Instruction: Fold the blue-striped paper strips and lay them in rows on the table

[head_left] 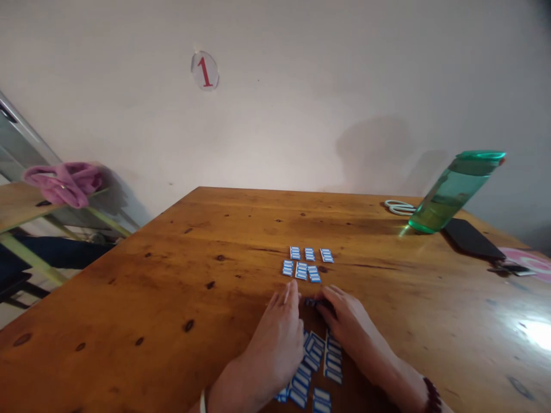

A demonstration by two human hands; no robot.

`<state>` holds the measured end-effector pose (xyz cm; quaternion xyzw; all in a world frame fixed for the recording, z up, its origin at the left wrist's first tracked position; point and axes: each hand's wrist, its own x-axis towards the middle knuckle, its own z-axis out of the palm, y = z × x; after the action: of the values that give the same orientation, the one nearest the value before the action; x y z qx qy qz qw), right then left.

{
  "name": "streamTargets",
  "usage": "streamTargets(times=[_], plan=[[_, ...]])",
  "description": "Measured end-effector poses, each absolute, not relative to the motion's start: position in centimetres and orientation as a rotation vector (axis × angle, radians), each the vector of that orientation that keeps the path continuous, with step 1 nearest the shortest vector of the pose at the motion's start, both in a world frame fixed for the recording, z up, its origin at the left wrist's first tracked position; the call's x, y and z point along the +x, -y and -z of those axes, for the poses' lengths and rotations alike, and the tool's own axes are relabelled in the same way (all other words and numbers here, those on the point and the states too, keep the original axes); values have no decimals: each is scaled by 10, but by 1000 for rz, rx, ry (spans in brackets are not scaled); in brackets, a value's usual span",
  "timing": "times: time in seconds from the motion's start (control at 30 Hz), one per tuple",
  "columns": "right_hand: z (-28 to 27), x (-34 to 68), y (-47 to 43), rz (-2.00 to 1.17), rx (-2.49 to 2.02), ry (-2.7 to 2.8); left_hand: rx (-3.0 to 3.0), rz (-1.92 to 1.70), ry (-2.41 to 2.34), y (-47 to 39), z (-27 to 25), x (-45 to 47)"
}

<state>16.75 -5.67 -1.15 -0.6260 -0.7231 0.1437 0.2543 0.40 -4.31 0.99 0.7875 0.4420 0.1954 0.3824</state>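
My left hand [282, 328] rests on its edge on the wooden table, fingers stretched out and held together, with nothing visible in it. The fingers of my right hand [346, 315] are curled and pinch a small blue-and-white card [310, 302], which lies in shadow between the hands. Beyond my fingertips, several similar cards [301, 271] with blue-edged white strips lie in two short rows. Under and between my wrists is a loose, overlapping pile of larger card pieces [314, 350]. My left forearm hides part of it.
A green water bottle [451, 195] stands at the right, beside a black phone-like slab [472, 238] and a coiled white cable [400, 207]. Small items lie on a pink round mat [531, 263] at the right edge. A pink cloth [71, 182] sits on another table at left.
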Motion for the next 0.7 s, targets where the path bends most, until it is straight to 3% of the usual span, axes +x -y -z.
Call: streamTargets(times=[0.33,0.7], plan=[[13,166,57,-353,-1712,1959,2101,-232,-1162,46,-14,9],[17,168,56,-347,-1694,1986,2105,-259,-1148,46,-10,8]])
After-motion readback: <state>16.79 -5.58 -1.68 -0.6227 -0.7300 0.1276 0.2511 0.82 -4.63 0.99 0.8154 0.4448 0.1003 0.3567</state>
